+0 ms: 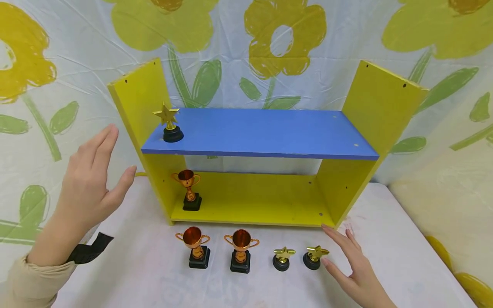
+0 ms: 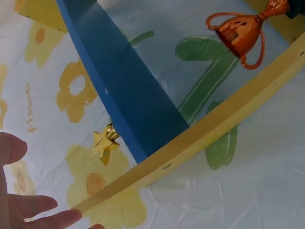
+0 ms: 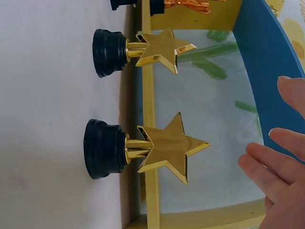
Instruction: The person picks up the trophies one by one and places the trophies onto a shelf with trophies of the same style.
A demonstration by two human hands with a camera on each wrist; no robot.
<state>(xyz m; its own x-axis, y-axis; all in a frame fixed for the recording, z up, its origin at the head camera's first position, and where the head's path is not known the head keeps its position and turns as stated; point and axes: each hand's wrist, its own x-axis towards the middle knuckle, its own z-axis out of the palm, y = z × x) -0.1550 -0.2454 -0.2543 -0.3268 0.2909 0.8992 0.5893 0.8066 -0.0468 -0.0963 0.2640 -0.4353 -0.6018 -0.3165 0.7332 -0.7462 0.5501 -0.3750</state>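
My left hand (image 1: 86, 179) is raised beside the shelf's left side panel, fingers extended and holding nothing. On the blue upper board, at its left end, stands a gold star trophy (image 1: 168, 124). Below it, a bronze cup trophy (image 1: 188, 190) stands at the left of the yellow lower board. My right hand (image 1: 354, 269) is near the rightmost gold star trophy (image 1: 315, 257) on the table, its fingers loosely spread and nothing in them. Another gold star trophy (image 1: 282, 259) and two bronze cup trophies, one left (image 1: 197, 248) and one right (image 1: 240, 251), stand in a row in front of the shelf.
The yellow and blue shelf (image 1: 262, 132) stands on a white-covered table (image 1: 135, 265), its yellow side panels rising above the blue board. Behind it hangs a flower-print cloth (image 1: 231, 51). A black strap (image 1: 90, 248) hangs at my left wrist.
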